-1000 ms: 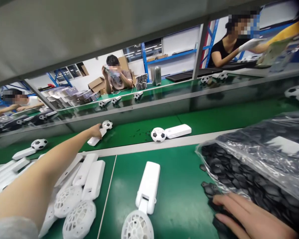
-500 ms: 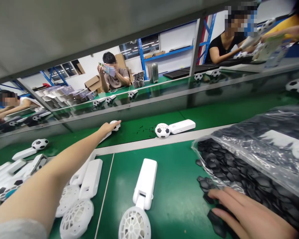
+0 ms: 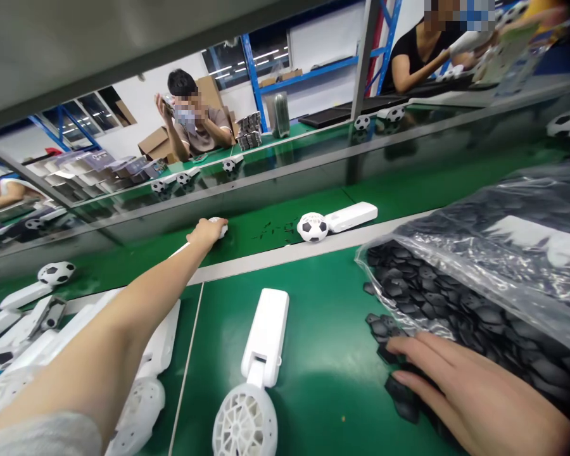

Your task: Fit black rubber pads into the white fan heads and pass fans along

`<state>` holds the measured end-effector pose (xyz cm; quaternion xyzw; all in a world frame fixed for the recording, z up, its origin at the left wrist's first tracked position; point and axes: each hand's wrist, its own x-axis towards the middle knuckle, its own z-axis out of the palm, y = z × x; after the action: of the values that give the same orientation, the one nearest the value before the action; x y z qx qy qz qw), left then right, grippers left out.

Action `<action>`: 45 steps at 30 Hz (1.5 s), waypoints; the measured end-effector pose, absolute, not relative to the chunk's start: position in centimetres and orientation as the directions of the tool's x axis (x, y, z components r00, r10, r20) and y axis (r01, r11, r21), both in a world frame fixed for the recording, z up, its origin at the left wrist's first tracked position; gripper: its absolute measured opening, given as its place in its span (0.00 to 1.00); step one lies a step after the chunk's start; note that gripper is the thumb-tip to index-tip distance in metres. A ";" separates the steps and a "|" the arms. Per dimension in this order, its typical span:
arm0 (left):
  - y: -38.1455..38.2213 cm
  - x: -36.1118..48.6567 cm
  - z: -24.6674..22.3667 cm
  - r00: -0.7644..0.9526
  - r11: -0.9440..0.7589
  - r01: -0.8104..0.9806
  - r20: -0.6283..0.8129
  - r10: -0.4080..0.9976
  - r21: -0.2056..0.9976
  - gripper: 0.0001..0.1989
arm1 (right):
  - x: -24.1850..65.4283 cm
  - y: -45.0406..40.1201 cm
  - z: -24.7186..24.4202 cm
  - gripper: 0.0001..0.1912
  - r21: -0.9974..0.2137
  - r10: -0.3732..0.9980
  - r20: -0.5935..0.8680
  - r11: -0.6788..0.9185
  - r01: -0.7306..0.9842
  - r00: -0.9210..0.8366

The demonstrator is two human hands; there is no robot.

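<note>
Since a second ago, the left hand (image 3: pixel 208 232) has been carried further along the green conveyor belt (image 3: pixel 408 218) and is now laid over the head of a white handheld fan with a football-patterned head (image 3: pixel 217 227), which it earlier held by the handle. Its fingers are curled down over the round head, and only a sliver of white is seen past the knuckles; whether the head is truly gripped cannot be told. The right hand (image 3: pixel 475 396) has been kept at the mouth of the clear plastic bag of small black plastic pieces (image 3: pixel 479 278), low on the right. Its fingers are spread flat and lie pressed on a few loose black pieces (image 3: pixel 399 399) spilled on the green work mat (image 3: pixel 332 354); nothing is seen pinched between them.

Between the two arms, a white fan with a bare lattice grille head (image 3: pixel 254 380) is laid on the mat, handle pointing away. Further along the belt, to the right of the left hand, a second football-headed fan (image 3: pixel 335 221) is seen lying on its side. More white fan bodies (image 3: pixel 147 380) are heaped under the left forearm. Beyond the belt, other people are seated at a facing bench.
</note>
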<state>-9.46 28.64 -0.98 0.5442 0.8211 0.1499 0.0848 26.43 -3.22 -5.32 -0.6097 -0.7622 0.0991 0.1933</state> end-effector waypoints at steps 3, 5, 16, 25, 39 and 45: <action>28.0 -8.4 -0.7 -0.414 0.382 0.886 0.076 0.907 0.261 0.17 | 26.1 -3.2 -4.6 0.11 -0.379 0.967 0.186 0.232 0.896 -0.172; 27.2 -7.9 -0.2 -0.368 0.335 0.913 0.115 0.923 0.234 0.18 | 25.8 -3.0 -3.9 0.10 -0.382 0.963 0.197 0.248 0.890 -0.184; 21.8 -5.6 0.0 0.136 -0.188 0.976 0.370 0.919 0.107 0.30 | 25.4 -2.8 -2.4 0.06 -0.331 0.957 0.181 0.278 0.902 -0.229; 18.5 -4.0 1.7 0.285 -0.504 0.853 0.689 0.667 0.135 0.29 | 25.4 -3.4 -2.0 0.11 -0.289 0.894 0.400 0.331 0.898 -0.200; 1.3 0.5 10.8 0.425 -0.923 0.319 0.838 0.343 0.216 0.33 | 17.3 -3.3 8.8 0.33 -0.893 0.864 0.440 0.449 -0.019 -0.247; -2.5 0.2 11.5 0.472 -0.922 0.370 0.831 0.293 0.114 0.33 | 16.7 -6.0 9.4 0.26 -0.821 0.777 0.567 0.561 -0.106 -0.275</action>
<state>0.19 -2.54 11.55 0.8571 0.1933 0.4758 -0.0408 16.67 -5.97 9.39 -0.2426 -0.6908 0.4005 0.5510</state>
